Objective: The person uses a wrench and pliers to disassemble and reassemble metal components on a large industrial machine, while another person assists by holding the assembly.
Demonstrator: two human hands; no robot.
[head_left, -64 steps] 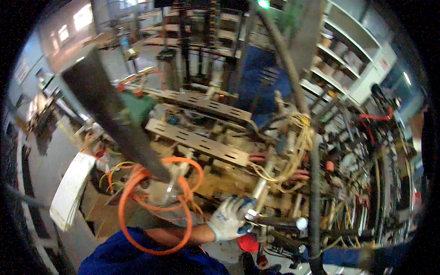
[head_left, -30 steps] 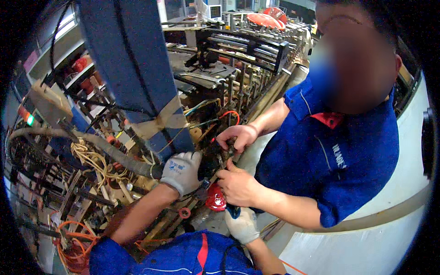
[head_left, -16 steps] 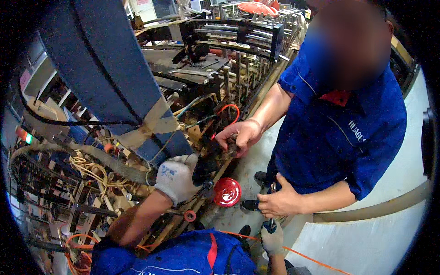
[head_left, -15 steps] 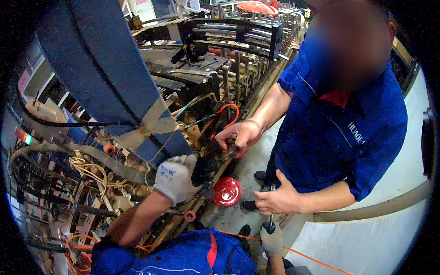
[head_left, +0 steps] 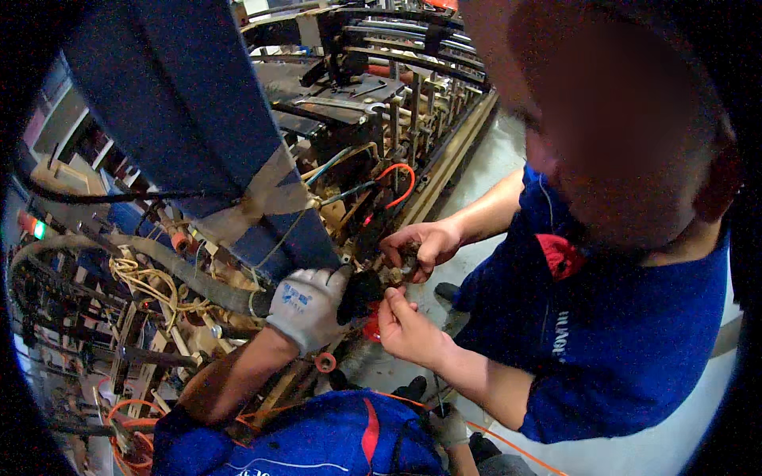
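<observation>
The left hand (head_left: pixel 306 309), gloved, sits against the dark machine part (head_left: pixel 362 295), fingers bent close together, their grip hidden; the right hand (head_left: pixel 449 428) hangs low, fingers too shadowed to tell! Alongside, the co-worker's hands (head_left: pixel 411 327) meet at a small fitting (head_left: pixel 394 276): best brace steadily, staying clear of them.

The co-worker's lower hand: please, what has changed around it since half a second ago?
The co-worker's lower hand has moved left and slightly up in the picture, to the brownish fitting at the upper hand, partly covering the red disc. The person's right hand has shifted down and left. The left hand stays at the black part.
</observation>
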